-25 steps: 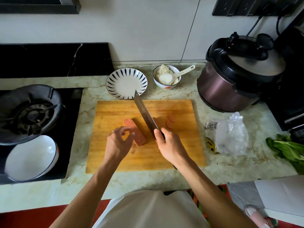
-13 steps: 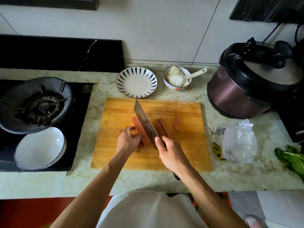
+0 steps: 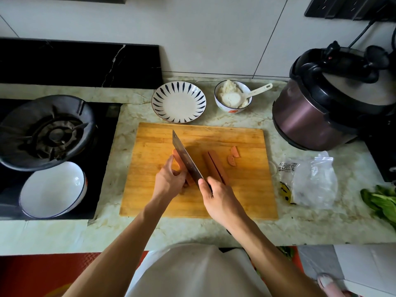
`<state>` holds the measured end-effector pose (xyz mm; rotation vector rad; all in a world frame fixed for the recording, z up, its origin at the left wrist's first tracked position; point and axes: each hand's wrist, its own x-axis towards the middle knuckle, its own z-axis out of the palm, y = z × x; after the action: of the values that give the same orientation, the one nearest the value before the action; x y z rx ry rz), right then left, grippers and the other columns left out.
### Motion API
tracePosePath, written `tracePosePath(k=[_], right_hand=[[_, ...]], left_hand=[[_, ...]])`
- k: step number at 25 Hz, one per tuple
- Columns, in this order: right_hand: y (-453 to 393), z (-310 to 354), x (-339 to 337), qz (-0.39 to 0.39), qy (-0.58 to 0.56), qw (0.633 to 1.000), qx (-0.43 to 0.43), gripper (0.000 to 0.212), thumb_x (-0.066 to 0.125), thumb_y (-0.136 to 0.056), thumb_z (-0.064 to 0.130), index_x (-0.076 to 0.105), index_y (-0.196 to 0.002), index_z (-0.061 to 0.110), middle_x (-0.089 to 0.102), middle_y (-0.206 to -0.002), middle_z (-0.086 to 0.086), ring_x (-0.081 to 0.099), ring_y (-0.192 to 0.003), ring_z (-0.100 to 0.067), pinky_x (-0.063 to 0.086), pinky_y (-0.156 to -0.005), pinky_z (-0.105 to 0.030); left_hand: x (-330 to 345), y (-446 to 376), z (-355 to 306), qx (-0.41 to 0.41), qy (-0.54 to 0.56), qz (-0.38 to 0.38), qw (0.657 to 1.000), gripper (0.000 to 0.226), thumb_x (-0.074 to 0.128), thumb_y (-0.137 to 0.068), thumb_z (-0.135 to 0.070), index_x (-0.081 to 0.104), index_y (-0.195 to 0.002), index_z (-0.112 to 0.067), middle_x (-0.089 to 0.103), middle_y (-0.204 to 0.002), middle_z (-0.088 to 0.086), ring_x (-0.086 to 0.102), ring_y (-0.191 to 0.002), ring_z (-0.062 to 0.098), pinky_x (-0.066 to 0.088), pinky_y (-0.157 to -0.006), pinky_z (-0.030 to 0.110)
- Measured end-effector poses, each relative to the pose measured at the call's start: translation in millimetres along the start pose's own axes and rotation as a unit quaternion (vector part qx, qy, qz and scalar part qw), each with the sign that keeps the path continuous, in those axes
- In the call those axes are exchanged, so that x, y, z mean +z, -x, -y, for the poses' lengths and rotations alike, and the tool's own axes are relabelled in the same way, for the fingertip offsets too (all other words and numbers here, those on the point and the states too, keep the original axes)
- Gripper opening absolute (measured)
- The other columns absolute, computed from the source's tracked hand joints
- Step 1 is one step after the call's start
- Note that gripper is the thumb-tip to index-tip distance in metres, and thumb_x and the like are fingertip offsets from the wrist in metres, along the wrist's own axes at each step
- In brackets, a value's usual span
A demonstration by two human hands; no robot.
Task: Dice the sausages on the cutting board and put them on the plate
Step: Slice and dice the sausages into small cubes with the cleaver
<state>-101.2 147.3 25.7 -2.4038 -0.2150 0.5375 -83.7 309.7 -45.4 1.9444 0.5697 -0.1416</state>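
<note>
A wooden cutting board (image 3: 242,194) lies on the marble counter. My left hand (image 3: 169,181) pinches a pink sausage (image 3: 177,157) on the board's middle left. My right hand (image 3: 216,197) grips the handle of a cleaver (image 3: 186,156), whose blade rests lengthwise on that sausage. To the right lie two long sausage strips (image 3: 215,166) side by side, and two small slices (image 3: 233,156) beyond them. A white plate with dark blue rays (image 3: 179,101) stands behind the board and holds nothing.
A bowl of rice with a spoon (image 3: 233,97) stands right of the plate. A pressure cooker (image 3: 327,99) is at the right, a plastic bag (image 3: 310,181) and greens (image 3: 381,202) nearer. At left are a gas burner (image 3: 47,131) and a white bowl (image 3: 51,190).
The cleaver has come down onto the sausage under my left hand. The view has shifted closer over the board; the strips and slices lie where they were.
</note>
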Motion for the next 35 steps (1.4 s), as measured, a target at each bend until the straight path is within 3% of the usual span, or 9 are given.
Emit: tracePosePath(k=[2, 6, 10, 16, 23, 30, 35], right_hand=[[0.4, 2.4, 0.3, 0.004, 0.002, 1.000, 0.003, 0.036, 0.032, -0.103, 0.043, 0.037, -0.071, 0.027, 0.044, -0.064, 0.007, 0.043, -0.056, -0.008, 0.028, -0.047, -0.022], [-1.7, 3.4, 3.4, 0.009, 0.023, 1.000, 0.015, 0.032, 0.029, -0.104, 0.044, 0.042, -0.086, 0.021, 0.047, -0.074, 0.006, 0.049, -0.071, -0.018, 0.031, -0.058, -0.032], [-4.1, 5.7, 7.8, -0.012, 0.047, 0.999, 0.000, 0.030, 0.029, -0.104, 0.039, 0.037, -0.082, 0.020, 0.037, -0.063, 0.008, 0.039, -0.058, -0.012, 0.025, -0.053, -0.031], [-10.9, 9.3, 13.9, -0.011, 0.063, 0.998, 0.006, 0.025, 0.029, -0.105, 0.036, 0.038, -0.087, 0.020, 0.036, -0.065, 0.011, 0.049, -0.068, -0.019, 0.033, -0.058, -0.030], [-16.9, 5.0, 16.8, -0.008, 0.064, 0.998, 0.009, 0.026, 0.029, -0.104, 0.036, 0.039, -0.086, 0.020, 0.039, -0.063, 0.009, 0.047, -0.060, -0.020, 0.025, -0.045, -0.028], [-20.5, 2.4, 25.6, -0.017, 0.090, 0.996, 0.016, 0.028, 0.029, -0.104, 0.036, 0.047, -0.095, 0.016, 0.047, -0.070, 0.002, 0.046, -0.062, -0.023, 0.027, -0.052, -0.029], [-23.8, -5.9, 28.2, -0.005, 0.052, 0.998, 0.030, 0.026, 0.029, -0.104, 0.038, 0.040, -0.088, 0.021, 0.045, -0.067, 0.003, 0.051, -0.064, -0.024, 0.036, -0.057, -0.032]], left_hand=[[-0.8, -0.1, -3.2, 0.009, -0.030, -0.011, 0.999, 0.021, 0.056, -0.089, -0.032, 0.053, -0.110, -0.035, 0.072, -0.065, -0.002, 0.069, -0.056, 0.010, 0.060, -0.060, 0.034], [0.1, -2.6, -6.7, 0.004, -0.067, -0.016, 0.998, 0.024, 0.054, -0.087, -0.028, 0.053, -0.110, -0.031, 0.070, -0.066, -0.002, 0.067, -0.055, 0.012, 0.058, -0.055, 0.029], [2.0, -0.6, -6.1, 0.008, -0.058, -0.009, 0.998, 0.019, 0.054, -0.088, -0.028, 0.053, -0.107, -0.031, 0.070, -0.069, -0.001, 0.069, -0.058, 0.013, 0.058, -0.054, 0.029], [1.8, -4.2, -2.2, 0.007, -0.057, -0.007, 0.998, 0.020, 0.055, -0.088, -0.029, 0.056, -0.108, -0.029, 0.071, -0.065, -0.001, 0.068, -0.055, 0.011, 0.059, -0.058, 0.033], [0.8, -4.2, -0.2, 0.008, -0.032, 0.006, 0.999, 0.027, 0.058, -0.086, -0.022, 0.057, -0.111, -0.034, 0.072, -0.066, -0.001, 0.069, -0.057, 0.013, 0.060, -0.061, 0.035], [-0.2, -3.0, 0.3, 0.003, -0.015, 0.020, 1.000, 0.020, 0.058, -0.086, -0.019, 0.058, -0.103, -0.030, 0.072, -0.070, -0.002, 0.070, -0.059, 0.013, 0.060, -0.062, 0.035], [1.1, -1.1, -3.2, 0.017, -0.007, 0.017, 1.000, 0.025, 0.056, -0.087, -0.019, 0.058, -0.107, -0.033, 0.072, -0.071, -0.001, 0.069, -0.061, 0.015, 0.060, -0.060, 0.036]])
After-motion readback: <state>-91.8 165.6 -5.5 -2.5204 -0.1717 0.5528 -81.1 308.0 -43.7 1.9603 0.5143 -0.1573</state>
